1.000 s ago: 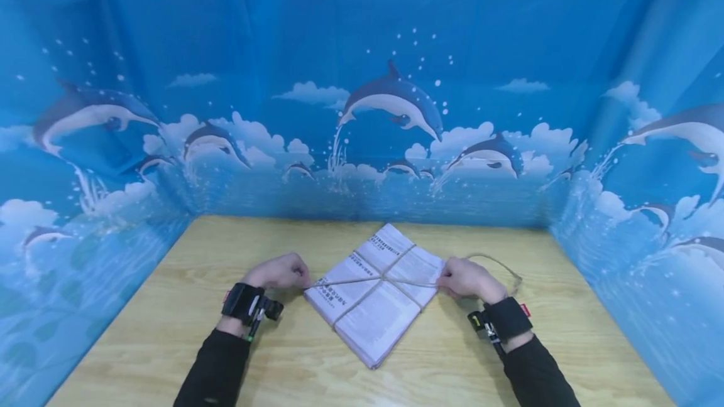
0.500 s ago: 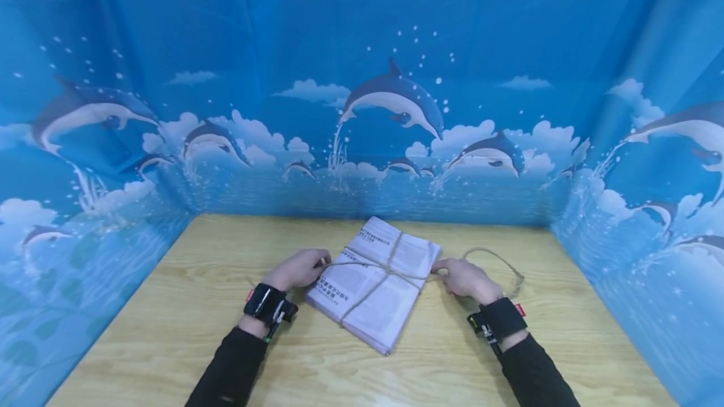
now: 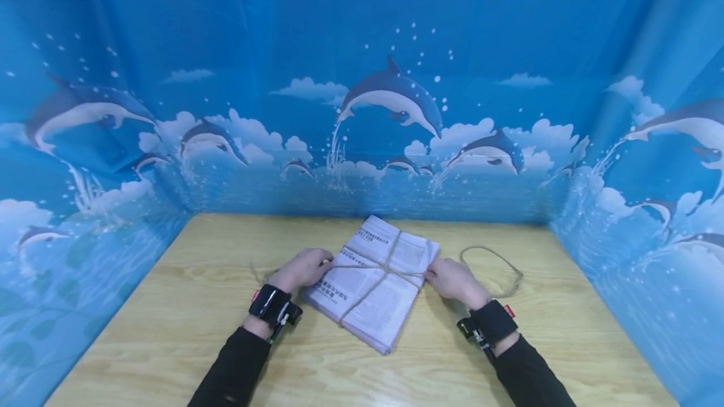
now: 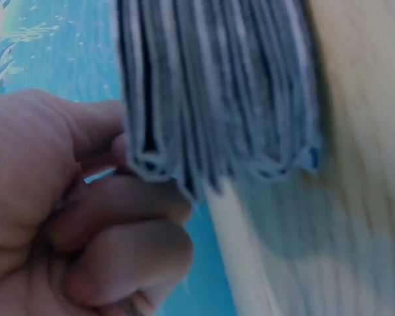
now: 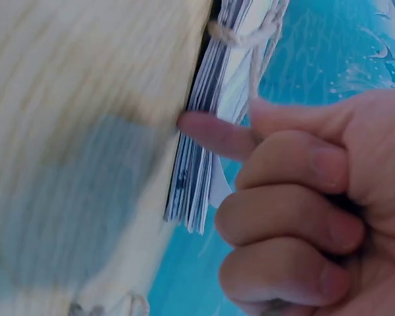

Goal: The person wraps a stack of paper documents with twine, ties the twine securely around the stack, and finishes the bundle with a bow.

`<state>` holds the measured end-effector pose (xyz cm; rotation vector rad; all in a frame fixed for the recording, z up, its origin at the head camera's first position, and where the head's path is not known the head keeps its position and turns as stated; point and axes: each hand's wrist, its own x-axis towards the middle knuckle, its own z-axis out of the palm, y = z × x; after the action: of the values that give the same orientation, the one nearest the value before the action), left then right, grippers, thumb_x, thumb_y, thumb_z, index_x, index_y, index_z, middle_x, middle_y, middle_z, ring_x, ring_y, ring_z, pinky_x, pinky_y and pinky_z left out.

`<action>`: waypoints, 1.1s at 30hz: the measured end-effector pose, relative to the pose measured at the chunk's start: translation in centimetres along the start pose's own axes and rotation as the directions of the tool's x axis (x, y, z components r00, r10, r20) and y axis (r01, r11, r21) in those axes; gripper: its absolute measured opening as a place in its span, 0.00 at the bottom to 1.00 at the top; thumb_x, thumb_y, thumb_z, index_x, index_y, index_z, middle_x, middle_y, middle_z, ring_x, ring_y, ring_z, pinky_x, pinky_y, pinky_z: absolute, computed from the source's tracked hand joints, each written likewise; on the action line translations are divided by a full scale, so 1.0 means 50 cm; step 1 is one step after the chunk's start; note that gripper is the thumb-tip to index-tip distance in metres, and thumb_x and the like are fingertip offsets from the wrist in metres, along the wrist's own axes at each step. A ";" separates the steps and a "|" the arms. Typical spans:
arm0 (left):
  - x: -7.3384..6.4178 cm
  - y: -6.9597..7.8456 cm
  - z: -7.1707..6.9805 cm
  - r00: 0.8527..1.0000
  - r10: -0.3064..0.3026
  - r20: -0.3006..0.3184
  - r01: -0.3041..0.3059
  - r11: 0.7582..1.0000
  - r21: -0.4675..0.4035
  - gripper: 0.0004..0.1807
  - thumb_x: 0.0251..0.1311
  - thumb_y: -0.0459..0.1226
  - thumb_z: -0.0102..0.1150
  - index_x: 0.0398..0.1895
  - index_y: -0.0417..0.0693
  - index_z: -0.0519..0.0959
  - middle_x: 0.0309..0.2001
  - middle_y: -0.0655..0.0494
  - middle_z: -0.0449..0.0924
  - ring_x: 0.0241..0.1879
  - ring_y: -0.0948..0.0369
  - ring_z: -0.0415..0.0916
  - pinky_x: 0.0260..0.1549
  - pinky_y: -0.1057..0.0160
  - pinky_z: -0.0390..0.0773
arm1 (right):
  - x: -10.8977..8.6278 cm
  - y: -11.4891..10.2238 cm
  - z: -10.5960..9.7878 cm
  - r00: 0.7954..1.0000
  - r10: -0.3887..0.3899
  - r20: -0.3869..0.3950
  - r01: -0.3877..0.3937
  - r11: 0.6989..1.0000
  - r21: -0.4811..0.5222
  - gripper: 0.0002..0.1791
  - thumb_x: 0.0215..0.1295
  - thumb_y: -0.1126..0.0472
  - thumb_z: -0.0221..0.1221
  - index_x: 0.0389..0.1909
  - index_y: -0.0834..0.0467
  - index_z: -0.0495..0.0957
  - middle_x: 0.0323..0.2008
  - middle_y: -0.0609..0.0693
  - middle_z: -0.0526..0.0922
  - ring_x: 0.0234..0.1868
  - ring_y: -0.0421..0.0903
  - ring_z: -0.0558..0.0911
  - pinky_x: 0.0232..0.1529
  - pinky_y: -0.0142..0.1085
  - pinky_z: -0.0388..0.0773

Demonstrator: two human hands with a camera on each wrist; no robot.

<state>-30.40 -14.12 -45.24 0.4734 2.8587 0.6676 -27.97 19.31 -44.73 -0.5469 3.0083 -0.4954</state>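
A stack of folded newspapers (image 3: 362, 306) lies turned at an angle on the table, with twine (image 3: 370, 291) crossed over its top. From the crossing, one strand runs left to my left hand (image 3: 305, 267), whose fingers are curled around it at the stack's left edge. In the left wrist view, the thumb and bent fingers sit against the folded paper edges. My right hand (image 3: 452, 278) pinches the other strand at the right edge. Its index finger (image 5: 214, 131) reaches along the paper edges, thumb near the twine, while the other fingers are curled in.
A loose twine tail (image 3: 500, 259) loops on the wooden table (image 3: 362, 382) beyond the right wrist. Another short end (image 3: 256, 272) shows behind the left wrist. A blue dolphin-print curtain (image 3: 362, 112) encloses the table at the back and sides.
The stack has turned slightly and shifted a little away from me. My left hand has moved right to the stack's edge, and my right hand has come slightly left; the left strand has shortened.
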 end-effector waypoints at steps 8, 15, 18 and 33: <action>-0.012 -0.009 -0.015 0.957 0.202 0.209 -0.162 0.968 -0.191 0.09 0.67 0.33 0.55 0.31 0.42 0.83 0.29 0.53 0.79 0.24 0.64 0.68 0.26 0.66 0.69 | 0.010 0.015 0.010 0.999 0.026 0.041 -0.026 1.000 -0.004 0.18 0.73 0.59 0.48 0.57 0.61 0.78 0.46 0.61 0.85 0.45 0.60 0.84 0.45 0.54 0.78; -0.017 -0.014 -0.012 0.969 0.146 0.202 -0.102 0.972 -0.210 0.06 0.65 0.33 0.56 0.41 0.46 0.81 0.42 0.53 0.81 0.32 0.62 0.72 0.33 0.63 0.72 | 0.011 0.028 0.002 0.996 0.028 0.089 -0.032 0.999 0.042 0.17 0.72 0.61 0.51 0.56 0.59 0.80 0.50 0.58 0.84 0.41 0.50 0.83 0.48 0.52 0.78; -0.017 -0.018 -0.008 0.977 0.113 0.183 -0.073 0.974 -0.213 0.09 0.67 0.34 0.55 0.47 0.49 0.80 0.43 0.52 0.81 0.26 0.62 0.70 0.27 0.64 0.69 | 0.008 0.028 0.000 0.995 0.035 0.093 -0.039 0.998 0.043 0.16 0.70 0.61 0.52 0.54 0.58 0.81 0.49 0.56 0.85 0.39 0.47 0.82 0.47 0.51 0.78; -0.017 -0.026 -0.005 0.984 0.033 0.178 0.009 0.973 -0.229 0.23 0.71 0.37 0.51 0.69 0.53 0.70 0.69 0.46 0.69 0.66 0.46 0.68 0.64 0.43 0.67 | 0.012 0.041 -0.006 0.998 0.008 0.070 -0.016 0.992 0.123 0.10 0.67 0.61 0.57 0.40 0.53 0.87 0.30 0.47 0.83 0.20 0.41 0.72 0.28 0.37 0.71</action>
<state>-30.01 -15.60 -45.51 0.4880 2.5713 0.8951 -29.25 20.99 -45.10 -0.5257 2.8895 -0.6433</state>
